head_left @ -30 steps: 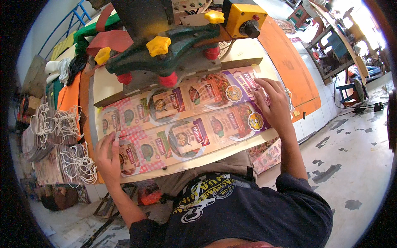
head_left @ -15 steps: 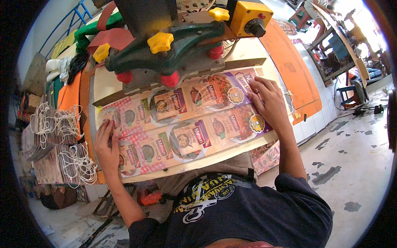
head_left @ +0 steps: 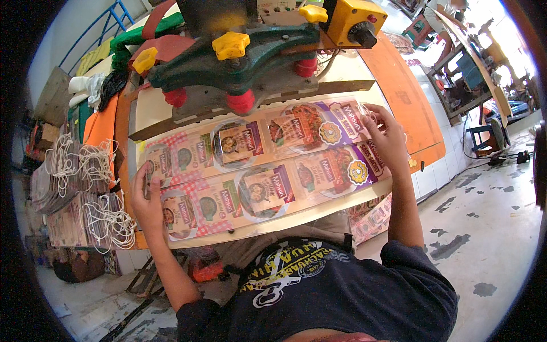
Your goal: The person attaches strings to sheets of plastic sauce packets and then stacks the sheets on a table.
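Two long strips of printed plastic packaging lie side by side under a clear film, a far strip [head_left: 259,134] and a near strip [head_left: 268,191]. They show food pictures, checks and purple ends. My left hand [head_left: 148,199] rests at their left end, its thumb and fingers stretched and apart along the edge. At the far strip's right end, my right hand [head_left: 388,137] has its fingers curled and its thumb on the clear edge of the plastic. Just beyond the strips stands a dark green press head [head_left: 239,60] with yellow star knobs and red feet, above a long metal bar [head_left: 347,85].
A yellow control box [head_left: 354,23] with a black dial sits on the press. Bundles of printed plastic with white cords [head_left: 105,228] hang at the left. An orange board [head_left: 407,97] lies right of the pale work surface [head_left: 256,232]. Another person [head_left: 453,11] is at the far right.
My right hand has moved slightly right, from lying across the far strip to curling at its end, uncovering more purple print. The left hand stays at the left edge. The view has shifted slightly.
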The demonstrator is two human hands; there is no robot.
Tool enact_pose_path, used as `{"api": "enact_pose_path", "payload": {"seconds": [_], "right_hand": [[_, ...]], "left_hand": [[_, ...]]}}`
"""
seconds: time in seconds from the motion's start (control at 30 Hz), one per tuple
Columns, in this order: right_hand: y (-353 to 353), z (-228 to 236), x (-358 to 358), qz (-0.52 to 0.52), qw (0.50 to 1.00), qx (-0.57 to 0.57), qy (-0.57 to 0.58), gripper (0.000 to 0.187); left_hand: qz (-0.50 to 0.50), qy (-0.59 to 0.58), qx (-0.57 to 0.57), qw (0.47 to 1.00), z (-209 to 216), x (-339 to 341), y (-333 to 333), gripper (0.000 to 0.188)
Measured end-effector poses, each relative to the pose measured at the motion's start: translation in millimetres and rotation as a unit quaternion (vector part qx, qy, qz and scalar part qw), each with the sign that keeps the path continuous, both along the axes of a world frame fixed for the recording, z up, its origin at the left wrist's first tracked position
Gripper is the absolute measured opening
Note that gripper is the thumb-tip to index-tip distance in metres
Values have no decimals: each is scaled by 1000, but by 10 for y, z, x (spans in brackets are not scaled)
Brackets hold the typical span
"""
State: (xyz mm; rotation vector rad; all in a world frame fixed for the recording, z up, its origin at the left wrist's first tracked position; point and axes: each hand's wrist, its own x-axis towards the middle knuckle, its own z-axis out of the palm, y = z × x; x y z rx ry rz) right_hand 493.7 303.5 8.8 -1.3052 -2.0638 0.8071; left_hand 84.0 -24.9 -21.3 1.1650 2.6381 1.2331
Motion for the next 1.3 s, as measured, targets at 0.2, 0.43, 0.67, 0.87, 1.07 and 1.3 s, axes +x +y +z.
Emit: {"api": "enact_pose_path", "payload": {"seconds": [0.2, 0.43, 0.67, 0.87, 1.07, 1.3], "right_hand": [[273, -285, 125, 14, 956, -139, 260, 34], [221, -261, 90, -7, 948, -144, 285, 32], [155, -213, 68, -2, 933, -137, 334, 30], [148, -195, 87, 2, 922, -135, 364, 30], [131, -108, 265, 4, 868, -189, 460, 30], [154, 122, 691, -14, 878, -159, 451, 28]], "left_hand": [[-44, -107, 138, 984, -102, -191, -149, 42], [-48, -159, 200, 966, -129, -234, -175, 37], [-38, -163, 223, 960, -132, -227, -169, 34], [-43, -204, 268, 941, -146, -242, -175, 32], [-59, -322, 377, 866, -205, -355, -269, 36], [-82, -531, 308, 785, 21, 30, -461, 41]]}}
